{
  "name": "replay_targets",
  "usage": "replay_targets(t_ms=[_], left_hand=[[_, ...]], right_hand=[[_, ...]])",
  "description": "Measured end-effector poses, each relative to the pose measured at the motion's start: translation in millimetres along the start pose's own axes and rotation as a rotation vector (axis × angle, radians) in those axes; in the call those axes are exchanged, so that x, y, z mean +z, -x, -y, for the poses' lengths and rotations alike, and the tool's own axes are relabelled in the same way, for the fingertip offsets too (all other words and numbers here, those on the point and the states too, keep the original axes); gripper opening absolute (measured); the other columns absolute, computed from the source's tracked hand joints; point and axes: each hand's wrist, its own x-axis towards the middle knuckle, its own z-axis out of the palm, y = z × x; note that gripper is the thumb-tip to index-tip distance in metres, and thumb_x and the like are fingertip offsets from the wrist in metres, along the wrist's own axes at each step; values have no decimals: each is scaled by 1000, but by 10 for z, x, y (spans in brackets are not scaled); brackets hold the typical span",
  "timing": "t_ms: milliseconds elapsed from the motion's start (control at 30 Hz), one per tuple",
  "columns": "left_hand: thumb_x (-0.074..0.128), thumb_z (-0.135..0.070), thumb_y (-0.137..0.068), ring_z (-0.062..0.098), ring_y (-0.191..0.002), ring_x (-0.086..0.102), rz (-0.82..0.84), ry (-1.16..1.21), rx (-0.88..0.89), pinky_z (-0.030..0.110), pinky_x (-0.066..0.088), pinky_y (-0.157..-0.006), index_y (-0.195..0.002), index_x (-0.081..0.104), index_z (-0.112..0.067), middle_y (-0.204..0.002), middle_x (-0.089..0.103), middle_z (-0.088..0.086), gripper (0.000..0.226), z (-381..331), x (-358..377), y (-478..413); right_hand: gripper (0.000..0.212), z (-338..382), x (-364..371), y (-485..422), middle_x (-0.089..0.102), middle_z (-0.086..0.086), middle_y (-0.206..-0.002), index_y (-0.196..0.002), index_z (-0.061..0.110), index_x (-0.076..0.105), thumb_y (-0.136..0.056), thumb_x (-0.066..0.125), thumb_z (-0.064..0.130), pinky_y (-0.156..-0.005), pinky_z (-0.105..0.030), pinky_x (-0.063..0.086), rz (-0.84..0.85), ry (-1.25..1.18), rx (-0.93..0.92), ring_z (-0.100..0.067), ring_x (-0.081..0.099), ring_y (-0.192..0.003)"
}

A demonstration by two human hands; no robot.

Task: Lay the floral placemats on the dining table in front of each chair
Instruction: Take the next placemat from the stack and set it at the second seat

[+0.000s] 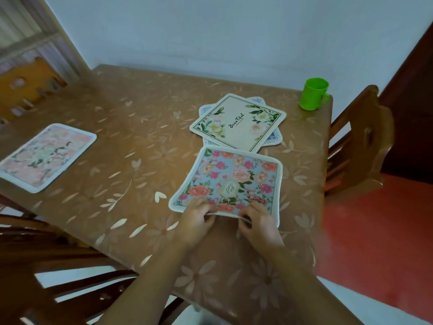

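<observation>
Both hands (228,220) pinch the blue floral placemat's (230,179) near edge.

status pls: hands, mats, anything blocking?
Left hand and right hand both grip blue floral placemat by its near edge. Pink placemat laid at left. Two mats stacked beyond. Green cup far corner, clear.

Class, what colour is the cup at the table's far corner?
Bright green: the cup shows clearly in the head view, the only view given.

Four placemats (236,179), three chairs (358,141), one green cup (314,93)
</observation>
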Motion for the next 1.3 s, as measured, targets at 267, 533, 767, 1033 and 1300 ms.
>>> replay_targets(t_ms=[267, 533, 767, 1033, 1300], left_hand=[[63, -6, -77, 26, -90, 54, 119, 19, 35, 21, 33, -71, -84, 65, -5, -90, 61, 12, 8, 407, -276, 123], [66, -7, -76, 11, -84, 48, 186, 58, 162, 3, 35, -72, -83, 65, -8, -85, 55, -2, 7, 1317, -833, 212], [67, -6, -76, 19, -86, 50, 192, 50, 179, 15, 31, -72, -83, 66, -4, -87, 61, 11, 7, 2005, -1088, 242], [67, -6, -75, 23, -83, 57, 225, 69, 140, 19, 37, -70, -78, 66, -1, -85, 64, 15, 6, 2169, -1121, 289], [58, -11, -78, 22, -92, 49, 270, -4, 94, 34, 42, -82, -91, 56, -8, -96, 55, 11, 13, 2487, -1168, 320]], right_hand=[[2, 369, 370, 163, 56, -14, -86, -81, 1, 62, -79, 62, 2, -73, -37, 46, -21, 33, 48, -27, 53, -84], [1, 1091, 1119, 54, 57, -10, -92, -83, 6, 63, -82, 62, 7, -78, -28, 43, -33, -3, 171, -22, 51, -89], [3, 1542, 1671, -83, 58, -10, -92, -82, 7, 63, -84, 61, 9, -77, -30, 42, -40, 43, 175, -22, 51, -88], [7, 1578, 1801, -198, 58, -11, -91, -82, 4, 63, -85, 59, 9, -70, -18, 32, 31, 87, 199, -22, 51, -88], [10, 1709, 2066, -243, 58, -13, -92, -83, 2, 62, -87, 56, 9, -75, -24, 37, 64, 79, 204, -25, 52, -89]])
